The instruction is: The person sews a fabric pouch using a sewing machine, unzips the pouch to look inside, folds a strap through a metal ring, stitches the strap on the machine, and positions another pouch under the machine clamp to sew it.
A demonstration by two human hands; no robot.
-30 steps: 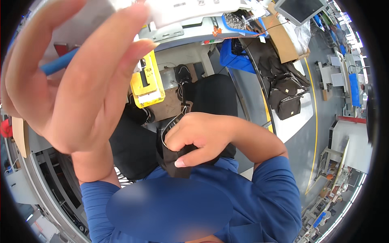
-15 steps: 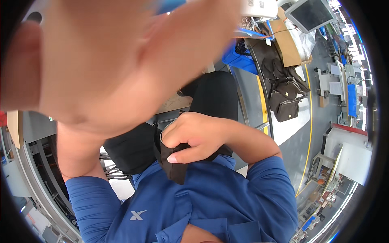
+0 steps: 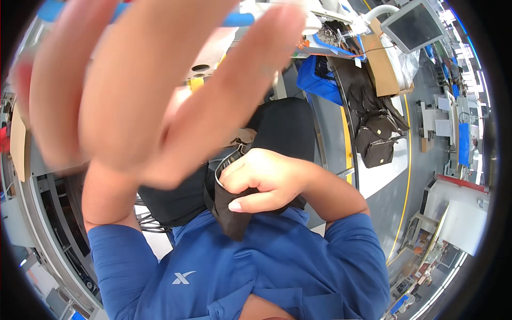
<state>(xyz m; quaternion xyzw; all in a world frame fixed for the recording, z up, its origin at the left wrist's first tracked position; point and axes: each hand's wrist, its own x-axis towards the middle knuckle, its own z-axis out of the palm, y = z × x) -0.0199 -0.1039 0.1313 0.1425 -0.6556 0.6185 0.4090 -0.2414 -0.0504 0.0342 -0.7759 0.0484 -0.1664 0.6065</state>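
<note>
My left hand [image 3: 122, 106] is raised very close to the view and blurred. Its fingers are stretched out and apart, with no object visible between them. A blue bar [image 3: 239, 20] runs behind these fingers; whether they touch it I cannot tell. Over my lap, my right hand [image 3: 264, 178] is closed on a dark brown fabric piece [image 3: 233, 221], thumb on the near side and fingers bent over its pale-trimmed upper edge. The piece hangs down against my blue shirt, and part of it is hidden under the hand.
To the right, dark brown fabric bags [image 3: 378, 136] lie on a table with a white top [image 3: 370, 184]. A blue crate [image 3: 318, 80] stands beyond my knee, near a cardboard box [image 3: 384, 69]. A monitor [image 3: 413, 26] hangs at the upper right. Metal framing [image 3: 56, 224] is at left.
My left hand has shifted, its fingers now more separated, uncovering more of the blue bar and the white area behind. The right hand keeps its hold on the fabric piece.
</note>
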